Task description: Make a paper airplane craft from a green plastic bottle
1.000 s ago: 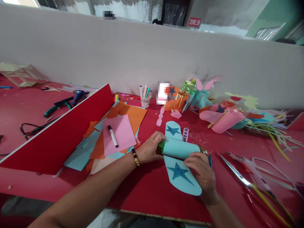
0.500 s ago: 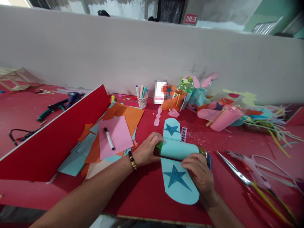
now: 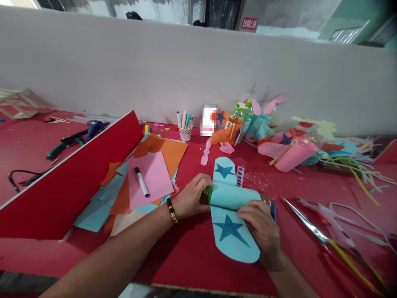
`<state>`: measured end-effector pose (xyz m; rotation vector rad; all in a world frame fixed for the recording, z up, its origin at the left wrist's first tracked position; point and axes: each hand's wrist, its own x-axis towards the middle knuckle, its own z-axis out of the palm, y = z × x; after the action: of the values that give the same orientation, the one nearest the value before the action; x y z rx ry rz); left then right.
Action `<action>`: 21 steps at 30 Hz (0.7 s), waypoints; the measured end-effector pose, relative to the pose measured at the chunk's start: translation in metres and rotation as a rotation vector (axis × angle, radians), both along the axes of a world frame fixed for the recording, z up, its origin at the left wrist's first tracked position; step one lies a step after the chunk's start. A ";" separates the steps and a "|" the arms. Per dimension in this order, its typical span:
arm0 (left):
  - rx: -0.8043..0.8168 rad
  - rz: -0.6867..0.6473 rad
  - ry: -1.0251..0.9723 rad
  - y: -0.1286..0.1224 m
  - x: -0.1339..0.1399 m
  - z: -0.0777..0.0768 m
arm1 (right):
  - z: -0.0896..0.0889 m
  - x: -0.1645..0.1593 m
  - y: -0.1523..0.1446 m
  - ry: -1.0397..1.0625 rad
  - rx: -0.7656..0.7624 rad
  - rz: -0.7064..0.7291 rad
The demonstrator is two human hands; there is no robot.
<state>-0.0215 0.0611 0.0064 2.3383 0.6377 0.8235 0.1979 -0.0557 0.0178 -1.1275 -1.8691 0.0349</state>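
Note:
A plastic bottle wrapped in light blue paper [image 3: 234, 195] lies on its side across a light blue paper strip. The strip's rounded near end [image 3: 232, 238] and far end [image 3: 224, 169] stick out like wings, each with a dark blue star. My left hand [image 3: 197, 192] is closed around the bottle's green left end. My right hand [image 3: 262, 227] grips the right part of the bottle, its fingers over the paper edge. A small pink strip with dark ovals [image 3: 240, 176] lies beside the far wing.
Long scissors [image 3: 322, 236] and a pink glue gun [image 3: 328, 215] lie at the right. A marker [image 3: 142, 182] rests on pink paper [image 3: 161, 174] at the left. A pen cup [image 3: 185, 133], finished bottle planes [image 3: 297, 153] and a red divider board [image 3: 77, 182] stand around.
The near wing's rounded end has risen slightly. Both hands keep their hold on the bottle in nearly the same place.

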 end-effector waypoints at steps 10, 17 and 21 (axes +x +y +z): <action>0.020 0.005 -0.021 0.000 0.000 0.001 | -0.002 0.002 0.003 -0.002 0.008 -0.004; 0.046 0.005 -0.020 0.000 0.000 -0.001 | -0.005 0.002 0.004 -0.003 0.006 -0.009; 0.071 0.005 -0.028 0.000 0.000 -0.001 | -0.009 0.002 0.004 -0.008 0.001 0.000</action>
<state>-0.0212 0.0610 0.0050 2.3854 0.6123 0.8927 0.2001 -0.0512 0.0092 -1.1292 -1.8762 0.0294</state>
